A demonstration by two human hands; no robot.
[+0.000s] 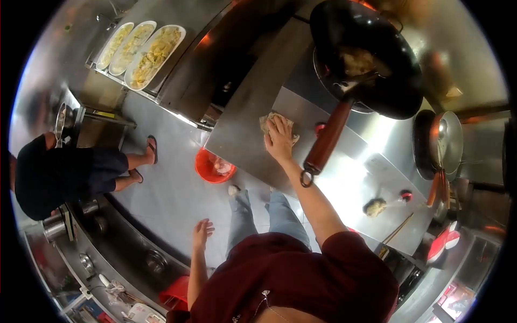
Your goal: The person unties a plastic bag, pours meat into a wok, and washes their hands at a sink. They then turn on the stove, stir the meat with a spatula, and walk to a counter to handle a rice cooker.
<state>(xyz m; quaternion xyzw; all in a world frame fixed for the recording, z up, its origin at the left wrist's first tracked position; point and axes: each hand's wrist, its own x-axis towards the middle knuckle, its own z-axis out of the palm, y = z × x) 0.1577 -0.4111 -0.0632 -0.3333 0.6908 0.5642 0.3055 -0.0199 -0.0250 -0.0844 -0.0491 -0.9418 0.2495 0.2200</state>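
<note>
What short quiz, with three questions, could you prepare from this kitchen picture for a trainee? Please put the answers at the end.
1. Multiple choice. On what does the person's right hand lie?
a) the wok handle
b) a crumpled cloth on the steel counter
c) the red bucket

2. True or false. The person's left hand is holding chopsticks.

3. Count. How many oval plates stand side by side in the upper left of the picture?

Key
1: b.
2: False; the left hand is empty, with the fingers apart.
3: Three.
</note>
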